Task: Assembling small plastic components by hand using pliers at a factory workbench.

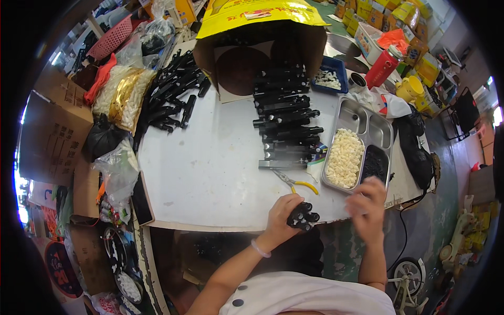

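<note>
Black plastic parts (303, 216) clustered in the left grip (282, 212), closed snugly around them at the near edge of the white surface (199, 173). Over the near end of a metal tray (379, 131), the blurred right grip (369, 210), partly curled; cannot tell whether around anything. In the tray, cream pieces (344, 157) in one compartment, fine black pieces (374, 161) in the one beside it. Beyond the left grip, yellow-handled pliers (304, 184) lying with handles apart, near the closest of a column of black rods (286, 116) running back toward a cardboard box (206, 60) with a yellow flap (260, 14). Left of the box, a loose black heap (170, 89) of similar rods. Right of it, a blue bin (343, 65) holding white bits (328, 80), with a red bottle (383, 68) farther right.
</note>
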`<state>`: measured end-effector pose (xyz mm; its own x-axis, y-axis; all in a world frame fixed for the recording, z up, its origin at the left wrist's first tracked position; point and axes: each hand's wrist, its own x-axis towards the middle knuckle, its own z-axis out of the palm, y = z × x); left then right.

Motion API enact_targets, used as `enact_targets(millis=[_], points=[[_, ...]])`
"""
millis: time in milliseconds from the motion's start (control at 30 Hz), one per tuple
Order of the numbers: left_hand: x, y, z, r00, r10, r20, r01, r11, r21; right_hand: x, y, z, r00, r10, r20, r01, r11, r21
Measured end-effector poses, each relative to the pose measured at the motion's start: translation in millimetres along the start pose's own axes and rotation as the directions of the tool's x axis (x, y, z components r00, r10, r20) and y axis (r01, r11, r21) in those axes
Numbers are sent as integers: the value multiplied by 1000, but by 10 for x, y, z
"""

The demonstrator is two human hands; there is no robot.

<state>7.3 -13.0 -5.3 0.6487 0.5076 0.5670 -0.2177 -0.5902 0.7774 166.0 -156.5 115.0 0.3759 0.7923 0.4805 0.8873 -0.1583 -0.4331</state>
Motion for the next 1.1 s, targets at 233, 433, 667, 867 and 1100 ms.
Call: enact_targets(millis=[233, 433, 667, 867, 1100], points=[[-28, 12, -10, 996, -83, 27, 83, 996, -24, -66, 843, -201, 951, 214, -226, -290, 871, -397], [-32, 6, 13, 997, -82, 9, 82, 997, -14, -155, 1080, -91, 985, 175, 5, -152, 869, -471], [-76, -47, 14, 996, -87, 26, 87, 996, -5, -80, 1172, 17, 989, 127, 82, -70, 867, -493], [-68, -32, 7, 995, -94, 23, 94, 995, -22, -75, 1199, 55, 987, 122, 106, -47, 846, -530], [-41, -10, 10, 994, -106, 36, 107, 994, -24, -94, 1112, 5, 974, 227, 24, -204, 912, -355]])
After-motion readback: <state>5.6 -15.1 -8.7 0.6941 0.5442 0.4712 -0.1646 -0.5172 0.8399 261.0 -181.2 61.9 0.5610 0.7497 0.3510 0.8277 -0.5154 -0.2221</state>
